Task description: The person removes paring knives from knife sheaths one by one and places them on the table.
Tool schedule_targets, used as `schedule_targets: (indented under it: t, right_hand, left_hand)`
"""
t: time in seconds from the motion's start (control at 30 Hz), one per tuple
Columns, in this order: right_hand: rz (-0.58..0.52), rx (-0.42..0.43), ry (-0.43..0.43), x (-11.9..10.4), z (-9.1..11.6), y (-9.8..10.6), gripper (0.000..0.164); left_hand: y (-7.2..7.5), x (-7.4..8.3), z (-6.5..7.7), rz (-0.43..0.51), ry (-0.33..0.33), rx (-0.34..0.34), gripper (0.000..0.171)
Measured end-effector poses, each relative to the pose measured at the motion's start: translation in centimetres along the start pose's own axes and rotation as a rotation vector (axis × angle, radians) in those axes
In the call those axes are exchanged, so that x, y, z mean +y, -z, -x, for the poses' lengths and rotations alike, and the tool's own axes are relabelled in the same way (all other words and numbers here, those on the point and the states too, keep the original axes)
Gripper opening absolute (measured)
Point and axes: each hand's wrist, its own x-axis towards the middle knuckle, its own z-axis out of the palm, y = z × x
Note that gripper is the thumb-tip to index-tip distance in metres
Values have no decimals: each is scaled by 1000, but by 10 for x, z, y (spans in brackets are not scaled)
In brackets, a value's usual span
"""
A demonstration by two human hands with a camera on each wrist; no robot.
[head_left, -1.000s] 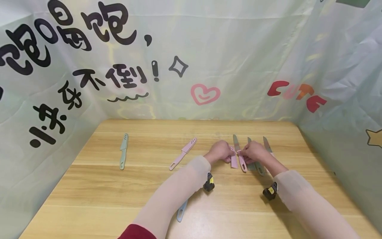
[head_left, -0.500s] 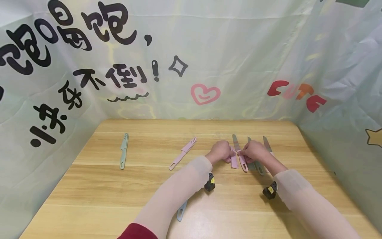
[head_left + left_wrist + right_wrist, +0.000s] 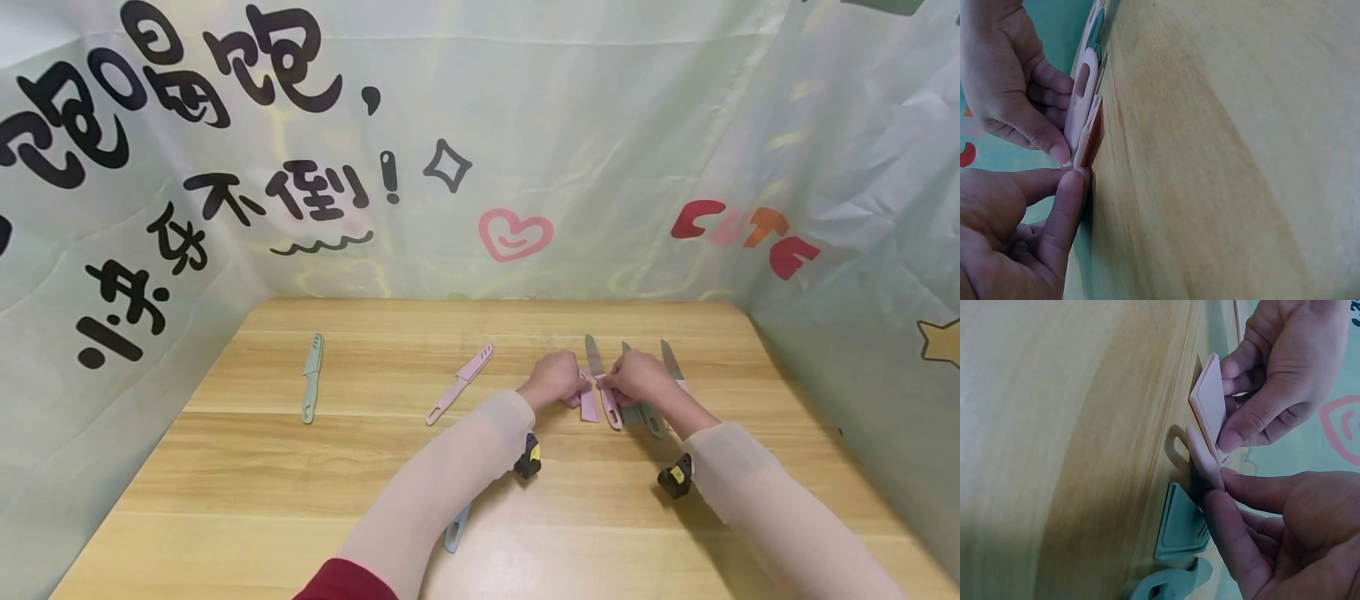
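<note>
In the head view my left hand point(image 3: 557, 379) pinches a pink blade sheath point(image 3: 589, 407) near its upper end. Just right of it, a pink-handled knife point(image 3: 612, 410) points its bare blade away from me; my right hand point(image 3: 641, 379) pinches it where handle and blade meet. Sheath and knife lie side by side, the fingertips of both hands almost meeting. From the right wrist view, both the sheath point(image 3: 1211, 403) and the knife handle point(image 3: 1204, 459) appear tilted close to the tabletop. Beneath my right hand are a green sheath point(image 3: 632, 415) and a green-handled knife point(image 3: 652, 422), partly covered.
Farther right, another bare-bladed knife point(image 3: 672, 360) is partly hidden by my right arm. A sheathed pink knife point(image 3: 461, 384) lies left of my hands, a sheathed green knife point(image 3: 311, 379) farther left. A blue handle point(image 3: 456, 531) shows under my left sleeve. Fabric walls point(image 3: 600, 167) surround the wooden table point(image 3: 337, 475).
</note>
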Motion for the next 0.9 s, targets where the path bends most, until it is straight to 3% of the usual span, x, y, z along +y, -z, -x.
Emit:
schedule_targets:
  t: [0.17, 0.43, 0.67, 0.9]
  right_hand:
    - [26, 23, 15, 2, 1, -2, 29]
    - [40, 59, 21, 2, 6, -2, 31]
    - [32, 79, 18, 3, 6, -4, 33]
    - [33, 79, 35, 3, 5, -6, 32]
  left_hand:
    - [-1, -1, 2, 6, -5, 5, 28]
    - [2, -5, 5, 28, -67, 0, 29]
    - [4, -8, 4, 14, -60, -9, 37]
    - [5, -9, 3, 20, -36, -20, 29]
